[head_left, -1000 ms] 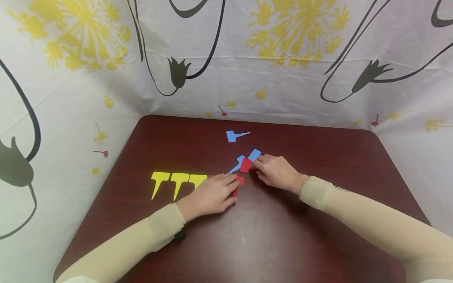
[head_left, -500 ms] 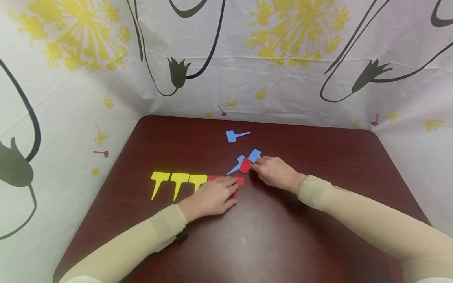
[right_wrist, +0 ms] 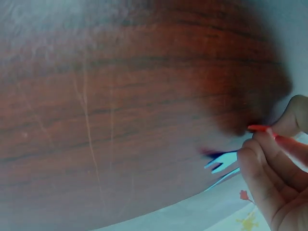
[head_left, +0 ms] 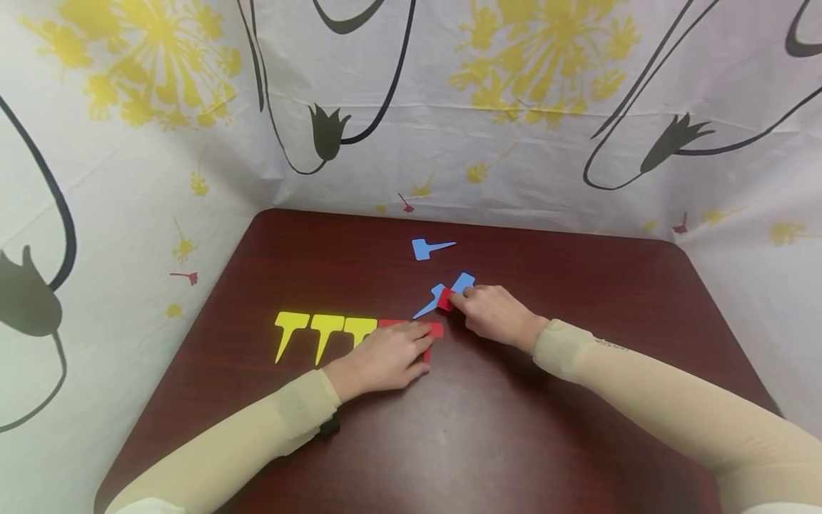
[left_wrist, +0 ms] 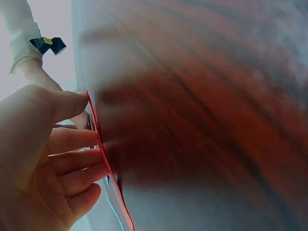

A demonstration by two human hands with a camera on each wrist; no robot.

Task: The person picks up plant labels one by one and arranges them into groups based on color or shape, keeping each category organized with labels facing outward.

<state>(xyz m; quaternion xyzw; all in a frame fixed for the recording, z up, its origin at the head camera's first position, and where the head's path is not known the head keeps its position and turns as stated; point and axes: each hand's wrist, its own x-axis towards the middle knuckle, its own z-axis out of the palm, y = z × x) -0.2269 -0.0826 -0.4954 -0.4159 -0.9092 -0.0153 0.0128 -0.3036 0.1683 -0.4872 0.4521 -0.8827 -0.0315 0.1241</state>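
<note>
My left hand [head_left: 382,358] lies over the red T-shaped plant labels [head_left: 437,330], its fingertips resting on them. In the left wrist view, the thumb and relaxed fingers touch the flat red labels [left_wrist: 114,178]. Just to the right, my right hand [head_left: 499,315] pinches another red plant label [head_left: 444,299] between thumb and fingers; much of its stem is hidden. That label overlaps two blue plant labels, one [head_left: 427,305] to its left and one [head_left: 464,281] behind it. The right wrist view shows the pinched red label [right_wrist: 258,128] almost edge-on.
Three yellow plant labels [head_left: 327,325] stand in a row left of the red ones, stems toward me. A third blue label [head_left: 422,249] lies farther back on the dark wooden table [head_left: 546,442]. Patterned fabric [head_left: 501,143] encloses the table's back and sides.
My right hand has shifted slightly left and covers more of the red label it pinches. The left hand stays on the red labels, almost unmoved.
</note>
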